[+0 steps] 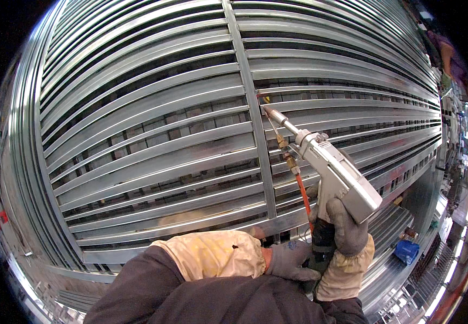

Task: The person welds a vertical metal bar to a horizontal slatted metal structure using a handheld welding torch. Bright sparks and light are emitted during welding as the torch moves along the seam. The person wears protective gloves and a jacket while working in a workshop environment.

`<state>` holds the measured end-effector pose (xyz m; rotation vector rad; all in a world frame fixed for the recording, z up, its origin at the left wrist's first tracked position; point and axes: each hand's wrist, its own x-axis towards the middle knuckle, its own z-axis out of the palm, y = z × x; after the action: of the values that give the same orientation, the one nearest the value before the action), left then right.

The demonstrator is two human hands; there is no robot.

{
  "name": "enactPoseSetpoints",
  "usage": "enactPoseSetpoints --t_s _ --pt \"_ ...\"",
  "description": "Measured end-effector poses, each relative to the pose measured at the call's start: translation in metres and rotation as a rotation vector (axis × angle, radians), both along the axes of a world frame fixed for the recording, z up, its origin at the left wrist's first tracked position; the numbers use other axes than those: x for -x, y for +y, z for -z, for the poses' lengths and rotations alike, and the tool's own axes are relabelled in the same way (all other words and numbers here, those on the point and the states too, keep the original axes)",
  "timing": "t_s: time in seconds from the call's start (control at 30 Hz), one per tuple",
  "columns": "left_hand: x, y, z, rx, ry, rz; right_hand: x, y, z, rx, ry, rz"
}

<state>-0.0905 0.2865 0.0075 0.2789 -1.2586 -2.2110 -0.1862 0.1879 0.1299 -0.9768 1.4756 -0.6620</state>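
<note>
A silver handheld welding gun (336,167) points up and left, its copper-coloured nozzle meeting the upright bar (245,81) of a metal frame. My right hand (347,227), in a grey glove, is wrapped round the gun's grip. Lower down, my left hand (290,259), also gloved, closes on the black lower end of the gun; its fingertips are partly hidden. A small yellow spot shows at the nozzle tip. Brass fittings (287,154) and an orange hose (303,194) run beside the gun. Tan cuffs cover both forearms.
Long parallel metal slats (191,140) fill most of the view, with dark gaps between them. More rails (23,135) stand along the left side. A blue object (407,251) lies at the lower right. Part of another person (447,56) shows at the far right edge.
</note>
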Motion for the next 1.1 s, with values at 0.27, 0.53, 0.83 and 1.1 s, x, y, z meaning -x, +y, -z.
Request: enactPoseSetpoints --t_s 0.27,0.53,0.83,1.1 --pt "-0.005 -0.01 0.001 0.0 -0.013 0.16 -0.009 -0.007 -0.001 0.012 -0.066 0.005" --pt "-0.003 -0.008 -0.004 0.0 -0.029 0.035 0.002 -0.01 0.01 -0.012 -0.175 0.057" --pt "0.001 -0.006 0.002 -0.012 -0.047 0.135 0.0 -0.011 0.015 0.02 -0.089 0.058" --pt "-0.015 -0.025 -0.018 -0.027 -0.104 0.16 0.004 -0.012 0.014 -0.065 -0.172 0.031"
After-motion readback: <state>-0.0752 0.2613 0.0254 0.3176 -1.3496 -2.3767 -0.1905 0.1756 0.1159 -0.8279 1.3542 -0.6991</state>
